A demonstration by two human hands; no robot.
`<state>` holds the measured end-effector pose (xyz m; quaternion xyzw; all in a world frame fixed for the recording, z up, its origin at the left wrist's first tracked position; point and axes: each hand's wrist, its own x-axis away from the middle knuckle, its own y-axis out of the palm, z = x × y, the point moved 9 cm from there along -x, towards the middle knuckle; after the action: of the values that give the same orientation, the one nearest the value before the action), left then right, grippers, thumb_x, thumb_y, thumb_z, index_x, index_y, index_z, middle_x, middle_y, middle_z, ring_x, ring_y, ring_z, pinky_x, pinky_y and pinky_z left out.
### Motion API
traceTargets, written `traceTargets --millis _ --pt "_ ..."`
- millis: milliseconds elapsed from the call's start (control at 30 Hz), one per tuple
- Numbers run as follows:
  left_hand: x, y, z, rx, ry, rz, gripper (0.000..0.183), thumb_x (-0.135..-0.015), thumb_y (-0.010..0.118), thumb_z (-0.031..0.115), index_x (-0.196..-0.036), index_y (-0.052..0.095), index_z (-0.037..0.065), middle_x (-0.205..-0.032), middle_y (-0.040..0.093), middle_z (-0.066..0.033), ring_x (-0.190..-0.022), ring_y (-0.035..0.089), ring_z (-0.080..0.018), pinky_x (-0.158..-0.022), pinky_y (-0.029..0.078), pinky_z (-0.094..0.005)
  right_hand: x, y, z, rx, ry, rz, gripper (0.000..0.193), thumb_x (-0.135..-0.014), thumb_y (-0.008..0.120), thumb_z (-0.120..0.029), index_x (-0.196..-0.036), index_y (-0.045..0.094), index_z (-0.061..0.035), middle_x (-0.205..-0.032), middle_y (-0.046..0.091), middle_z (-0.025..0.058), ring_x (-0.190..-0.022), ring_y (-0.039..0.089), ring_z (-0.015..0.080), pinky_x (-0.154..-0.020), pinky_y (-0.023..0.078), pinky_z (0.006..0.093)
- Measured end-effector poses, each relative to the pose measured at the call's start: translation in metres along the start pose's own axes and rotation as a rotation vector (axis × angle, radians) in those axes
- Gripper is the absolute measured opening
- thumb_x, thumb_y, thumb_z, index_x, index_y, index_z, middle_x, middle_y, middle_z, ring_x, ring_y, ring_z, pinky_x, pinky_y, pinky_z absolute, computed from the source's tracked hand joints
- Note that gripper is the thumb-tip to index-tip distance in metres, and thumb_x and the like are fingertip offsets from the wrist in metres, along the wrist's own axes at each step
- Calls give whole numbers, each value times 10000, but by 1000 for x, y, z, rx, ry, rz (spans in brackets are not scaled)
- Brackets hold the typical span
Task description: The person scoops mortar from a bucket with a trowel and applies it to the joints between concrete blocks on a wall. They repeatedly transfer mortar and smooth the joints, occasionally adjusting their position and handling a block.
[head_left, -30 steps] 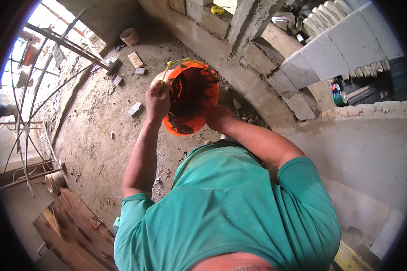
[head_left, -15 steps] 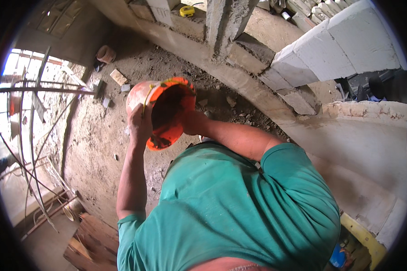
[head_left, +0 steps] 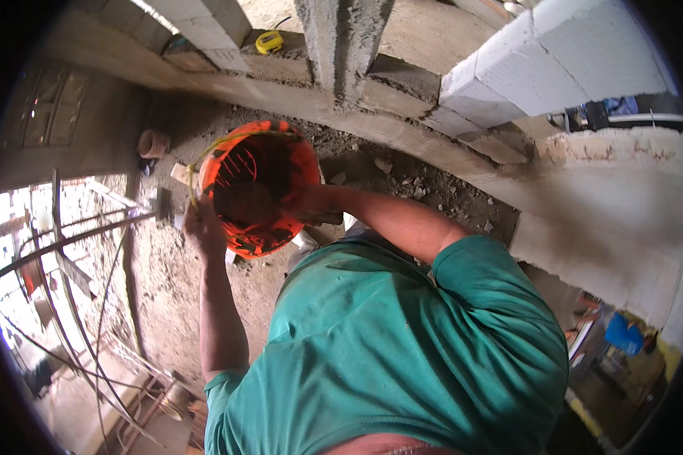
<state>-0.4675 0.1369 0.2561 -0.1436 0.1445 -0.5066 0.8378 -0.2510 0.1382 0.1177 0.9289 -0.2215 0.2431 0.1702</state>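
An orange bucket (head_left: 309, 161) with dark smears inside hangs tilted in front of me, its mouth facing me. My left hand (head_left: 203, 221) is closed on the bucket's left rim, where a yellow cord-like handle (head_left: 193, 182) runs. My right hand (head_left: 305, 202) reaches over the right rim into the bucket. Its fingers are lost in the shade, so whether they grip anything is hidden. The inside is dark, with a brownish shape in it that I cannot make out.
Beyond the bucket runs a low concrete ledge with a grey pillar (head_left: 340, 53) and a yellow tape measure (head_left: 269, 42). White blocks (head_left: 501, 80) stand at the right. Rubble (head_left: 410, 189) lies along the ledge's foot. Metal bars (head_left: 76, 243) stand at the left; a small pinkish bucket (head_left: 153, 144) sits far left.
The bucket has turned its mouth more toward me, and more of its inside shows. Both hands have stayed at it, the right one now further over the rim. The view has swung.
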Motion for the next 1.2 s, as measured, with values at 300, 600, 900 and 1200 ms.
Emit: traceTargets --millis 300,600,900,1200 --pt "-61 -9 -59 438 -252 90 242 -997 551 258 -1045 633 36 -712 523 61 -613 481 -44 -544 422 -222 92 -16 28 -592 -139 406 455 -947 537 -126 -1386 453 -41 -777 574 49 -582 545 113 -558 473 259" --pt "-73 -56 -125 47 -152 79 285 -989 546 265 -983 674 10 -780 576 8 -679 477 -80 -607 425 -280 157 -71 44 -683 -371 1160 413 -869 589 -86 -1260 469 -22 -780 564 50 -547 556 128 -474 476 285" --pt "-50 -111 -167 -69 -288 152 330 -988 566 307 -1017 655 -10 -827 633 -55 -718 548 -135 -649 467 -306 109 -198 30 -745 -380 1448 396 -872 650 -86 -1204 439 -43 -879 578 97 -555 596 172 -453 506 307" --pt "-26 -102 -162 132 -373 215 298 -983 586 299 -946 644 9 -833 636 -42 -706 554 -115 -624 475 -293 107 -236 7 -627 -32 1412 296 -867 668 -120 -1089 485 -52 -971 573 97 -673 601 224 -497 549 355"
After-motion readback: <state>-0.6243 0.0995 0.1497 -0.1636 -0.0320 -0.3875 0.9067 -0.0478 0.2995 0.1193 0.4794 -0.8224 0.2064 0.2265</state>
